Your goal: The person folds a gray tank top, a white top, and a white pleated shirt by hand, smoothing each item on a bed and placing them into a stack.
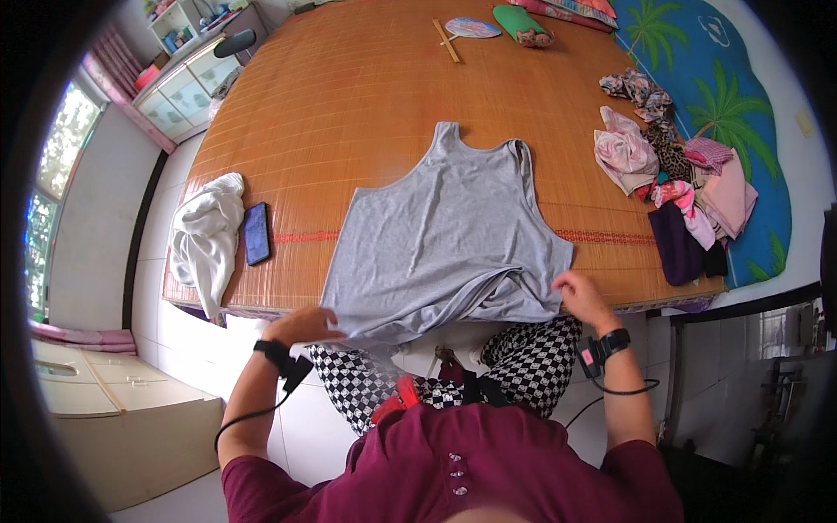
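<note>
The tank top (pixel 436 218) is matt cloth, the mat (pixel 323 105) glossy, perhaps bamboo.

hands (pixel 303 326) (pixel 584 296): 2 | grey top (pixel 445 227): 1 | phone (pixel 256 234): 1 | fan (pixel 472 28): 1

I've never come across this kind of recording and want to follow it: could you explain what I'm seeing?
There is no robot here: these are a person's bare left hand and right hand, with black wrist devices trailing cables. The single picture comes from a wide fisheye camera on the person's head, looking down, so straight edges bend.

A grey tank top lies spread on a brown woven mat, its lower part rumpled. Left of it are a white cloth and a smartphone; right, a pile of clothes; beyond, a paddle fan.

Both hands are at the tank top's near corners; whether either grips the fabric is unclear.
</note>
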`<state>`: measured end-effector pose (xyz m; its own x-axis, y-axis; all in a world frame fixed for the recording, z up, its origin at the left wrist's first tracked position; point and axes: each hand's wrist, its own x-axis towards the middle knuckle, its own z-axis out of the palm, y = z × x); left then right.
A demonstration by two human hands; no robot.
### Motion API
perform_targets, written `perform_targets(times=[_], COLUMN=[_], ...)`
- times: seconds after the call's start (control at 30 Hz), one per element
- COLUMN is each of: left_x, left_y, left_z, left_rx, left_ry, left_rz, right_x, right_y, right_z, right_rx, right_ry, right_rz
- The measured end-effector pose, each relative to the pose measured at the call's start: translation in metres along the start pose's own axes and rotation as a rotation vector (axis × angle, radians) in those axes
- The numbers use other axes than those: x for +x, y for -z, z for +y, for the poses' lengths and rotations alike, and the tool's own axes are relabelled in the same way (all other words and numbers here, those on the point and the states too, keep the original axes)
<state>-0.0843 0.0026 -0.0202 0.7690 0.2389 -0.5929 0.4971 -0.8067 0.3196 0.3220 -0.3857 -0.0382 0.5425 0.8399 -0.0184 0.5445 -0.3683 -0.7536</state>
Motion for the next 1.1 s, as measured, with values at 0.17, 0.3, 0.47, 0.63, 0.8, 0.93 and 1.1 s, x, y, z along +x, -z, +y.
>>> perform_targets(times=[0.17, 0.3, 0.47, 0.63, 0.8, 0.93, 1.1], left_x=[0.114, 0.154, 0.187, 0.203, 0.185, 0.149, 0.073], left_y=[0.018, 0.035, 0.044, 0.046, 0.058, 0.112, 0.199], left_z=[-0.018, -0.014, -0.007, -0.023, -0.039, -0.013, 0.013], left_rx=[-0.383, -0.315, -0.262, -0.46, -1.028, -1.215, -1.292], left_ry=[-0.04, 0.296, 0.462, 0.327, 0.237, 0.026, -0.272], left_rz=[0.665, 0.844, 0.785, 0.847, 0.666, 0.64, 0.801], right_x=[0.033, 0.065, 0.063, 0.059, 0.065, 0.076, 0.118], right_y=[0.011, 0.003, -0.02, -0.02, -0.002, 0.042, 0.106], right_z=[0.09, 0.091, 0.069, 0.073, 0.052, 0.044, -0.04], right_rx=[-0.128, -0.214, -0.417, -0.126, 0.869, 0.93, 0.917], right_ry=[-0.245, -0.458, -0.45, -0.5, -0.601, -0.435, -0.1], right_rz=[0.417, 0.302, 0.315, 0.354, 0.455, 0.444, 0.471])
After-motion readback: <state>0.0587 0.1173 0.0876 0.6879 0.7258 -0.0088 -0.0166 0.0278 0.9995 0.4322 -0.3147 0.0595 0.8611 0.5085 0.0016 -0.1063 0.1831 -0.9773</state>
